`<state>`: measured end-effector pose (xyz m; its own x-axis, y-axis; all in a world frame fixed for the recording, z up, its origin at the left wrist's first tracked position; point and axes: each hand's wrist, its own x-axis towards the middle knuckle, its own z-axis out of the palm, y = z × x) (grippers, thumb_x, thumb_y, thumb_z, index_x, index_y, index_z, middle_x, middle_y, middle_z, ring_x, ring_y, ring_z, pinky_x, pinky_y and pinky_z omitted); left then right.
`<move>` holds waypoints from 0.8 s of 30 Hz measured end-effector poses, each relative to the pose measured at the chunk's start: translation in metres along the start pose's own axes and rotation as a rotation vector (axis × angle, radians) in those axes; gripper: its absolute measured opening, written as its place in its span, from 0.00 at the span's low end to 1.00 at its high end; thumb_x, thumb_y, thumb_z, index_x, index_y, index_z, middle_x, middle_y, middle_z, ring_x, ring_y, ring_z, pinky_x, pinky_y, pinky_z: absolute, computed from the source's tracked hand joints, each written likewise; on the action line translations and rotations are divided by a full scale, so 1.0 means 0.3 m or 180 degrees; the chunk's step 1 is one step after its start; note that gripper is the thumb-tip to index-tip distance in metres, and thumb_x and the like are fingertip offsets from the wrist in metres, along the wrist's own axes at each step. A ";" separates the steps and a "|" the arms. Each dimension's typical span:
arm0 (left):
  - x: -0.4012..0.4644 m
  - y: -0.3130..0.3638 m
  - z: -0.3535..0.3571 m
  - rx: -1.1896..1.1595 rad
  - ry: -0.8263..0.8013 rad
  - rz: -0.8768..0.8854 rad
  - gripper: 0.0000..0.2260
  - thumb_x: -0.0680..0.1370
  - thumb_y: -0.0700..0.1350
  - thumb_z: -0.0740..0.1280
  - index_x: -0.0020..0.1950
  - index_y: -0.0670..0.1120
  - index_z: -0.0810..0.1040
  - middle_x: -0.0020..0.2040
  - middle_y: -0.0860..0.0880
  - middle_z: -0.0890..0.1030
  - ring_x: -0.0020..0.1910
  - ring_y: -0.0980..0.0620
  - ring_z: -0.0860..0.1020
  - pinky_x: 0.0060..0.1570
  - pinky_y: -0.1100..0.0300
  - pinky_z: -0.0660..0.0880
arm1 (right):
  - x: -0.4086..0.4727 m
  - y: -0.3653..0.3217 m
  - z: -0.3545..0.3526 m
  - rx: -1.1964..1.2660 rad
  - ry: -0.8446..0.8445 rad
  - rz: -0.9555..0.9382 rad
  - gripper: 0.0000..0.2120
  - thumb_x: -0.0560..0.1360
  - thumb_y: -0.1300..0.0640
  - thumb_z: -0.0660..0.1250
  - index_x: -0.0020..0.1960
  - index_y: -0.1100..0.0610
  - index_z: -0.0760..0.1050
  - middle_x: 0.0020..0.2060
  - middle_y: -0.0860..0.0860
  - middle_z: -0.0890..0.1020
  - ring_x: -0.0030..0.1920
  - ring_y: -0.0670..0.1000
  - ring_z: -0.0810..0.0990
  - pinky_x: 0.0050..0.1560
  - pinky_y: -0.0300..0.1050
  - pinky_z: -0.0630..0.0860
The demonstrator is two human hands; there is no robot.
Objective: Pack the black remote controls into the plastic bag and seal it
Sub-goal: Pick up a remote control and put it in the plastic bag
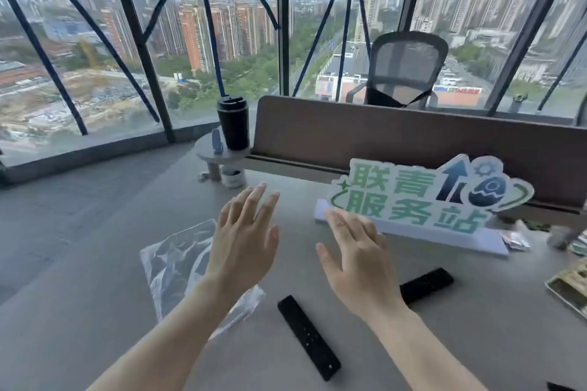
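A clear plastic bag (178,267) lies flat and crumpled on the grey table, partly under my left forearm. One black remote control (308,336) lies between my arms, slanting toward the near edge. A second black remote control (428,284) is half hidden behind my right hand. The tip of another dark object (560,387) shows at the bottom right corner. My left hand (244,238) hovers above the bag's right side, fingers spread and empty. My right hand (359,260) is raised over the table, fingers apart, holding nothing.
A white and green sign (422,197) stands behind my right hand. A black tumbler (233,122) sits on a small round stand at the back, a white jar (233,178) below it. A brown divider (397,136) lines the table's far edge. Packets and clutter lie at right (568,289).
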<state>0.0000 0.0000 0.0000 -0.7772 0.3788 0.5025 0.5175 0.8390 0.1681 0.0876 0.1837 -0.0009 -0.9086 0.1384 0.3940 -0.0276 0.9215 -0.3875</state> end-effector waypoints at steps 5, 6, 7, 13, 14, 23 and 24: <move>-0.257 -0.108 0.159 0.0111 -0.0409 -0.0236 0.28 0.74 0.58 0.54 0.73 0.50 0.67 0.73 0.46 0.70 0.72 0.43 0.66 0.68 0.47 0.65 | -0.207 0.039 0.247 -0.0393 -0.0889 0.0242 0.31 0.79 0.39 0.52 0.77 0.52 0.60 0.71 0.48 0.70 0.71 0.52 0.65 0.69 0.48 0.65; -0.303 -0.126 0.183 0.0135 -0.0455 -0.0265 0.29 0.72 0.59 0.54 0.72 0.51 0.68 0.72 0.46 0.71 0.72 0.43 0.66 0.68 0.46 0.66 | -0.243 0.040 0.281 -0.0507 -0.0946 0.0270 0.31 0.79 0.39 0.52 0.77 0.52 0.60 0.70 0.49 0.71 0.70 0.53 0.66 0.67 0.48 0.66; -0.339 -0.150 0.205 0.0138 -0.0493 -0.0320 0.30 0.71 0.60 0.55 0.72 0.51 0.68 0.72 0.47 0.71 0.71 0.43 0.67 0.68 0.46 0.66 | -0.269 0.044 0.309 -0.0615 -0.0965 0.0322 0.31 0.79 0.38 0.52 0.77 0.52 0.61 0.69 0.50 0.72 0.68 0.54 0.68 0.65 0.49 0.67; -0.474 -0.276 0.249 0.0479 -0.0876 -0.0675 0.18 0.74 0.49 0.66 0.63 0.48 0.76 0.61 0.44 0.76 0.61 0.41 0.73 0.52 0.48 0.75 | -0.387 0.016 0.387 -0.0846 -0.1043 0.0957 0.23 0.76 0.37 0.59 0.59 0.54 0.72 0.59 0.52 0.78 0.60 0.56 0.75 0.56 0.50 0.70; -0.484 -0.284 0.240 0.0511 -0.0856 -0.0679 0.13 0.75 0.44 0.64 0.58 0.46 0.79 0.57 0.44 0.77 0.57 0.41 0.75 0.48 0.49 0.76 | -0.399 0.013 0.388 -0.0795 -0.1038 0.1026 0.22 0.75 0.37 0.61 0.57 0.54 0.71 0.57 0.52 0.79 0.58 0.56 0.76 0.53 0.50 0.71; -0.494 -0.208 0.176 -0.0235 -0.0684 -0.0281 0.09 0.79 0.43 0.61 0.50 0.46 0.81 0.48 0.44 0.77 0.44 0.39 0.81 0.40 0.49 0.78 | -0.484 0.013 0.209 0.1651 -0.1241 0.1684 0.13 0.74 0.48 0.68 0.46 0.58 0.72 0.29 0.54 0.79 0.22 0.52 0.69 0.25 0.39 0.63; -0.491 -0.177 0.168 -0.0363 -0.0606 -0.0264 0.09 0.79 0.43 0.62 0.52 0.46 0.81 0.48 0.44 0.78 0.44 0.40 0.80 0.40 0.49 0.78 | -0.494 0.019 0.171 0.2100 -0.1257 0.1730 0.11 0.75 0.51 0.68 0.45 0.58 0.73 0.28 0.54 0.77 0.19 0.49 0.64 0.21 0.37 0.59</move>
<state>0.0690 -0.0807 -0.1257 -0.8666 0.3864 0.3157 0.4778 0.8248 0.3022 0.2008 0.1499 -0.1042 -0.9385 0.2445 -0.2437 0.3210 0.3581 -0.8768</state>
